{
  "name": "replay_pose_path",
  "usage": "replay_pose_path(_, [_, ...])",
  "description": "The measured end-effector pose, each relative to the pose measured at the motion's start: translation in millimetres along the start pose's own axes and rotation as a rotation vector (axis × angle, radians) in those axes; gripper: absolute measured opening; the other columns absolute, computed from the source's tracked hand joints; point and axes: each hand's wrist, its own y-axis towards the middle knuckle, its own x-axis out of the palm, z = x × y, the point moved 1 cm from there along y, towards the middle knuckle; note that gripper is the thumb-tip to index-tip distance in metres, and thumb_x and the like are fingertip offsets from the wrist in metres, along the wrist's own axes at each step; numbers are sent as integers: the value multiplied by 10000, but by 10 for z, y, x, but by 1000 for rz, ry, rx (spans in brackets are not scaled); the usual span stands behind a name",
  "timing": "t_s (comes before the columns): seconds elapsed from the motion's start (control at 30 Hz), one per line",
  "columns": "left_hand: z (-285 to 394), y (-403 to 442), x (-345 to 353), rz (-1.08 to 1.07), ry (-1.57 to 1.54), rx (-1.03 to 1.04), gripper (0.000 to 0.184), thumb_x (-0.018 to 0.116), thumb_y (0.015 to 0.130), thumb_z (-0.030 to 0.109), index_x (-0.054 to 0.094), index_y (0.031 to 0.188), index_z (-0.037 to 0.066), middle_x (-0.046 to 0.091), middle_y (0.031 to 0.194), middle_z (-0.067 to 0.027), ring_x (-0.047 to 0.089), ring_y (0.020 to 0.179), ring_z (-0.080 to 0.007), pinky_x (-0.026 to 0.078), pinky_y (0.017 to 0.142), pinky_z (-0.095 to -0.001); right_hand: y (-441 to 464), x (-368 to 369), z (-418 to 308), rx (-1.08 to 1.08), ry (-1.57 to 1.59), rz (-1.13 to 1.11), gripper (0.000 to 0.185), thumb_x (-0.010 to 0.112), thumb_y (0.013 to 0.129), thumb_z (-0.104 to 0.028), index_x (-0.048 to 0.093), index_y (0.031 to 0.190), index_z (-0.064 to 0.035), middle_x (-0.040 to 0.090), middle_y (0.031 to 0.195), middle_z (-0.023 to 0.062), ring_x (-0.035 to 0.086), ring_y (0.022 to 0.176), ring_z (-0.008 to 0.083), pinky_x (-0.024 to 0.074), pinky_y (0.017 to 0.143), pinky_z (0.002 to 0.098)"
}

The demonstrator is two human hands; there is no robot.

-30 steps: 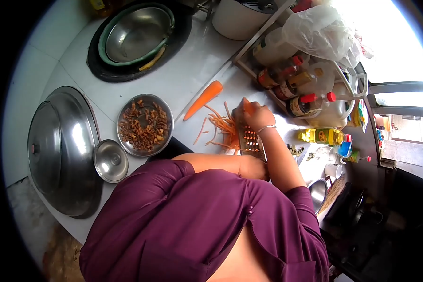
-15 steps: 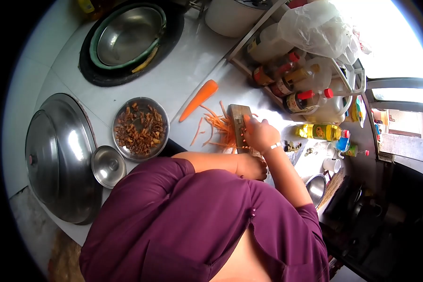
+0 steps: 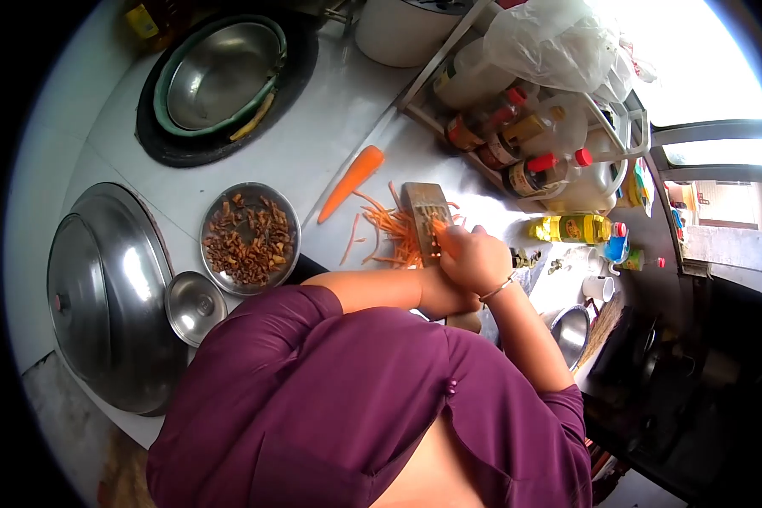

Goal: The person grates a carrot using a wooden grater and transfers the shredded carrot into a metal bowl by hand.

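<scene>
A wooden-framed grater (image 3: 422, 201) lies slanted on the counter, its metal holes partly covered. My right hand (image 3: 476, 261) is closed on a piece of carrot (image 3: 439, 229) pressed against the grater's face. My left hand (image 3: 449, 295) is closed at the grater's near end, partly behind my right hand; its fingertips are hidden. Orange carrot shreds (image 3: 394, 230) lie in a loose heap along the grater's left side. A peeled whole carrot (image 3: 352, 183) rests up and left of the shreds.
A steel bowl of brown chopped food (image 3: 251, 239) sits left, beside a small steel bowl (image 3: 196, 308) and a large domed lid (image 3: 114, 296). Nested basins (image 3: 220, 78) stand at upper left. A rack (image 3: 483, 173) of bottles and a yellow oil bottle (image 3: 571, 229) are at right.
My right hand has slid down the grater toward my left hand, uncovering the grater's upper part. The view has shifted slightly, moving the counter items a little left.
</scene>
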Motion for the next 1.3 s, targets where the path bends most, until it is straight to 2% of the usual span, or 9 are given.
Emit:
replay_pose_path(0.13, [-233,48,472,25,205,233,212,530,852,185,679,924,52,674,954,-121,633,976,-308,496,872,-398,510,405,70,113,33,76,324,582,813,-315,636,1025,-76,631,1039,249,675,840,378,548,773,456])
replay_pose_path(0.27, [-3,10,387,108,-46,109,191,539,845,210,653,889,63,661,918,-111,626,965,-301,502,859,-406,1097,728,244,94,70,117,363,570,821,-332,635,1072,-78,626,1072,253,668,902,377,543,805,447])
replay_pose_path(0.37, [-162,-10,531,190,284,373,172,552,820,223,625,830,67,628,850,-91,608,872,-285,507,805,-405,980,576,384,283,256,109,455,577,827,-398,616,1170,-102,621,1134,235,644,999,373,526,853,422])
replay_pose_path(0.57, [-165,11,440,151,287,302,159,561,806,208,633,815,67,627,829,-93,619,847,-277,511,776,-395,-253,74,338,73,272,37,421,644,803,-409,672,1141,-158,681,926,194,671,856,376,539,793,432])
replay_pose_path(0.6, [-91,70,340,-77,57,72,168,546,827,180,653,806,53,646,831,-105,635,831,-282,506,778,-388,-428,37,315,17,246,2,421,666,799,-399,678,1143,-158,685,943,189,674,862,361,540,787,423])
replay_pose_path(0.67, [-82,36,407,73,25,39,190,538,845,173,675,811,45,668,854,-110,644,824,-285,501,776,-390,-552,4,228,-25,188,-5,386,625,803,-395,661,1116,-171,664,870,205,671,793,374,542,742,456])
replay_pose_path(1.0, [182,95,217,-27,-55,-24,246,520,878,198,693,981,57,682,1037,-159,640,993,-325,504,866,-418,1067,638,303,66,26,100,366,513,853,-333,645,1101,-99,642,1079,225,653,950,360,530,838,430])
replay_pose_path(1.13, [-106,55,483,148,258,359,197,545,833,224,629,881,52,636,899,-119,614,912,-306,511,818,-408,867,516,548,314,288,141,437,563,853,-425,646,1131,-99,665,1079,209,645,979,359,509,872,424])
replay_pose_path(1.3, [-103,69,450,183,285,339,173,536,831,221,605,840,62,615,867,-88,604,905,-282,510,794,-397,-159,-42,337,81,260,-14,403,641,811,-388,689,1111,-125,709,902,169,685,858,341,534,791,419])
